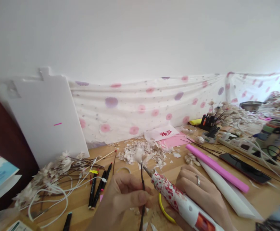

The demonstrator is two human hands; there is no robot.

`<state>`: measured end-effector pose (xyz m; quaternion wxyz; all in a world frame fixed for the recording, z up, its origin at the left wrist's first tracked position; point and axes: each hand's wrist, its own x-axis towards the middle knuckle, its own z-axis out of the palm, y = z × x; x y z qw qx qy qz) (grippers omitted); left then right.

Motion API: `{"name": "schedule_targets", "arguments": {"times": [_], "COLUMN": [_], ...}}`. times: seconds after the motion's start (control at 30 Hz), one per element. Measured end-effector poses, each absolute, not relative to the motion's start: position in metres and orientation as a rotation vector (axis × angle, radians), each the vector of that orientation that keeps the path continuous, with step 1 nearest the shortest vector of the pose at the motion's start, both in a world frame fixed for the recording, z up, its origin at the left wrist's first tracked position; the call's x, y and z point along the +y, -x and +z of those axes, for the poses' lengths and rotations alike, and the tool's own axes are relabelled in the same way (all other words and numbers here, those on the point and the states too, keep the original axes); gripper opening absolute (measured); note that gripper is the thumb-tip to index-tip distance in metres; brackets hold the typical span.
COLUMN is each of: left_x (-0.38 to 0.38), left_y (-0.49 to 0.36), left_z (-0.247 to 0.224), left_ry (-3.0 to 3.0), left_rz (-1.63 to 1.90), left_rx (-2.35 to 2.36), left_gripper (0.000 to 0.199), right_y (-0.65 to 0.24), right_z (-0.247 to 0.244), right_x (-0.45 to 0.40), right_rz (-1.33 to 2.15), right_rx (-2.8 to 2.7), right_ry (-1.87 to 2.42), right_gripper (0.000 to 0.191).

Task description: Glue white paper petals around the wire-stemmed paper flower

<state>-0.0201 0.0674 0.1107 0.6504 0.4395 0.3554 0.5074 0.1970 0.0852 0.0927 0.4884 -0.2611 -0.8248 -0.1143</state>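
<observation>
My left hand (127, 195) pinches a thin dark stem (143, 183) between thumb and fingers. A small pale flower head (140, 156) sits at the stem's top. Wrapped around a white hot glue gun (173, 194) with red speckles is my right hand (202, 189), which wears a ring. The gun's metal nozzle points up and left, close beside the stem just under the flower; whether they touch, I cannot tell. Behind the flower lies a heap of pale petals and scraps (152, 149). Part of a yellow ring-shaped thing (163, 210) shows beneath the gun.
Left are finished pale flowers (65, 165), a white cable (65, 195) and black markers (98, 189). Right lie a pink roll (217, 166), a white roll (224, 187), a dark phone (244, 166) and a power strip (241, 147). A white board (48, 118) leans on the wall.
</observation>
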Motion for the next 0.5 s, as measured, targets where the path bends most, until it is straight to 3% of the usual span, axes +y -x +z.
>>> {"name": "schedule_targets", "arguments": {"times": [0.3, 0.5], "left_x": [0.077, 0.092], "left_y": [0.049, 0.078], "left_z": [0.122, 0.121], "left_ry": [-0.976, -0.997], "left_rz": [1.369, 1.546], "left_rx": [0.815, 0.839], "left_gripper": [0.031, 0.022], "right_y": [-0.23, -0.278], "right_z": [0.062, 0.009], "right_x": [0.108, 0.15], "right_rz": [0.275, 0.218], "right_rx": [-2.088, -1.788], "right_ry": [1.165, 1.595], "right_gripper": [0.016, 0.032]}}
